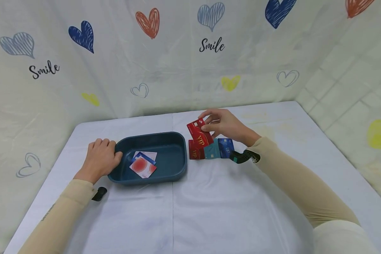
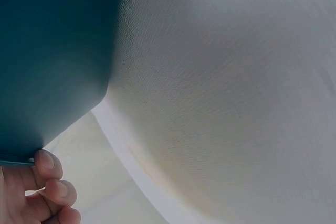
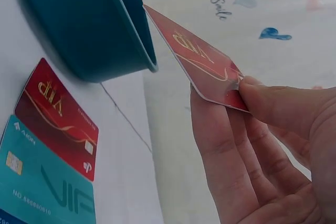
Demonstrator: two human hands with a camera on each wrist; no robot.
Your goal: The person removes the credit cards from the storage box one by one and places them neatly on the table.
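My right hand (image 1: 223, 124) pinches a red VIP card (image 3: 197, 61) between thumb and fingers, raised over the table just right of the teal plastic bin (image 1: 179, 173). Below it a second red VIP card (image 3: 58, 114), a teal VIP card (image 3: 44, 174) and a blue card (image 1: 225, 147) lie in an overlapping row. At the bin's left end my left hand (image 1: 102, 157) grips the rim, and its fingertips (image 2: 48, 163) show under the edge in the left wrist view. Inside the bin lie several cards, on top a white one with red circles (image 1: 143, 167).
A white cloth covers the table (image 1: 209, 211). Behind it hangs a pale curtain (image 1: 177, 70) printed with hearts and the word Smile. Each wrist wears a black device; the right one (image 1: 241, 156) overlaps the blue card in the head view.
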